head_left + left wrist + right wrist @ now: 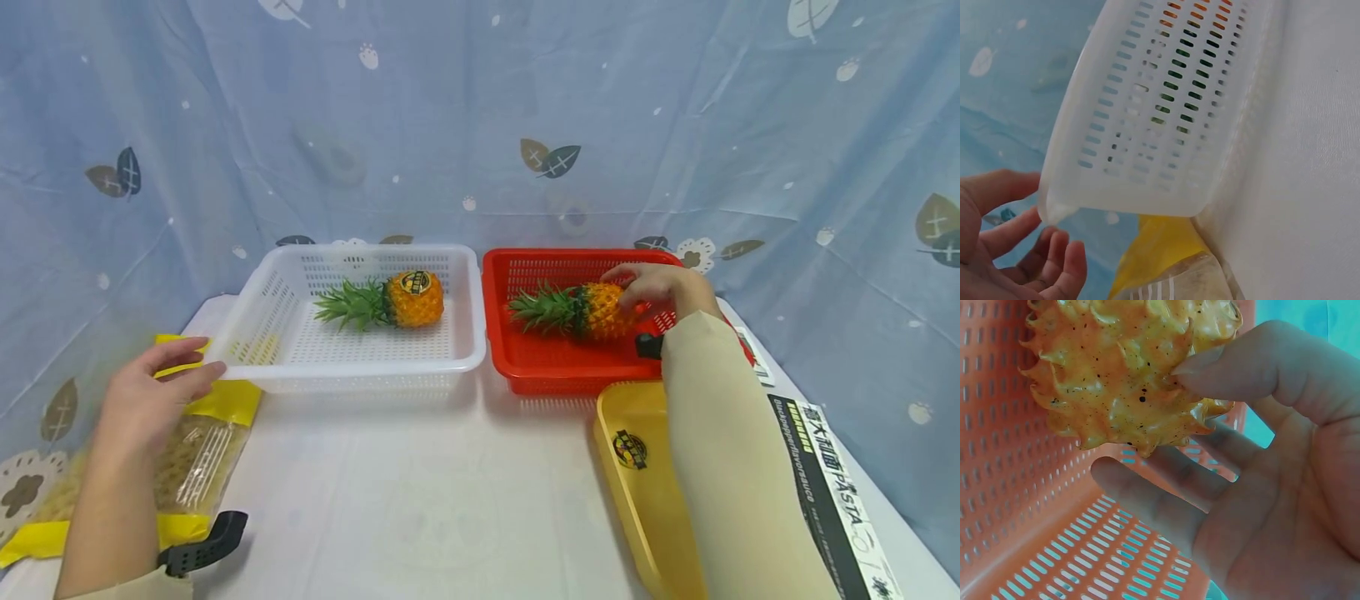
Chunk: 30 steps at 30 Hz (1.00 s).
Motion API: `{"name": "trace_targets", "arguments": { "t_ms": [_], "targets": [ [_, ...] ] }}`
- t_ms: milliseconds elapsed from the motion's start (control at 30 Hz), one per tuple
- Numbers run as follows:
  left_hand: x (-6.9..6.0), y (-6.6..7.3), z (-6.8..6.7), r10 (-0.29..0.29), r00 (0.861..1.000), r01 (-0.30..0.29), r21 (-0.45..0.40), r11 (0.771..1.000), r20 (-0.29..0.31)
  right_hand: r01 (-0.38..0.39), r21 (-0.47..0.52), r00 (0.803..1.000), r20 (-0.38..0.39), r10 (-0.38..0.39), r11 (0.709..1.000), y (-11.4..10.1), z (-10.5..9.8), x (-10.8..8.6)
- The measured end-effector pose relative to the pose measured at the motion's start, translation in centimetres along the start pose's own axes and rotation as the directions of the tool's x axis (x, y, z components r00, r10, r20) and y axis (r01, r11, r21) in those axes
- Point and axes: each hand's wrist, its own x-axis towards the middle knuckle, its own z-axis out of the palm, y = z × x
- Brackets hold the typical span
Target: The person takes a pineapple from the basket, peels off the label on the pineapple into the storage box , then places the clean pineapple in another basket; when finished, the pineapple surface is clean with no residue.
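Note:
A white plastic basket (352, 367) holds a toy pineapple (417, 302) with a round label, lying on its side. My left hand (153, 392) is at that basket's near left corner, thumb and forefinger pinching the rim (1054, 209), other fingers loosely bent below. To the right, a second pineapple (603, 310) lies in a red basket (540, 371), its leaves pointing left. My right hand (656, 287) grips the fruit's right end. In the right wrist view the thumb lies on the pineapple (1129, 375), and some fingers pass behind it, their tips hidden.
A yellow tray (652, 500) with a round sticker stands before the red basket, partly behind my right sleeve. Yellow pasta bags (202, 450) lie under my left arm. A black-and-white pasta package (832, 492) is at the right edge. A patterned blue curtain (450, 125) surrounds the white table.

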Motion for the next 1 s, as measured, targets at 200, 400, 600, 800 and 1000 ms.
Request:
{"name": "trace_targets", "arguments": {
  "t_ms": [200,400,600,800,1000],
  "targets": [
    [0.32,-0.37,0.05,0.039,0.998,-0.035,-0.085,0.996,0.046,0.017,-0.032,0.999,-0.050,-0.018,0.999,-0.08,0.02,-0.22],
    [0.41,-0.60,-0.05,0.054,0.995,-0.041,-0.144,0.989,0.087,0.002,0.022,0.999,-0.037,-0.001,1.000,-0.11,0.32,-0.56],
    [0.50,-0.60,0.10,0.067,0.993,-0.052,-0.160,0.986,0.095,-0.017,0.033,0.998,-0.060,0.019,0.999,0.07,0.40,-0.39],
    [0.60,-0.76,0.22,0.074,0.992,-0.058,-0.148,0.987,0.105,0.013,0.008,0.993,-0.118,-0.011,1.000,0.56,0.16,-0.46],
    [0.50,-0.76,0.18,0.069,0.992,-0.056,-0.124,0.991,0.102,0.029,0.005,0.992,-0.121,-0.028,1.000,0.52,0.25,-0.39]
  ]
}}
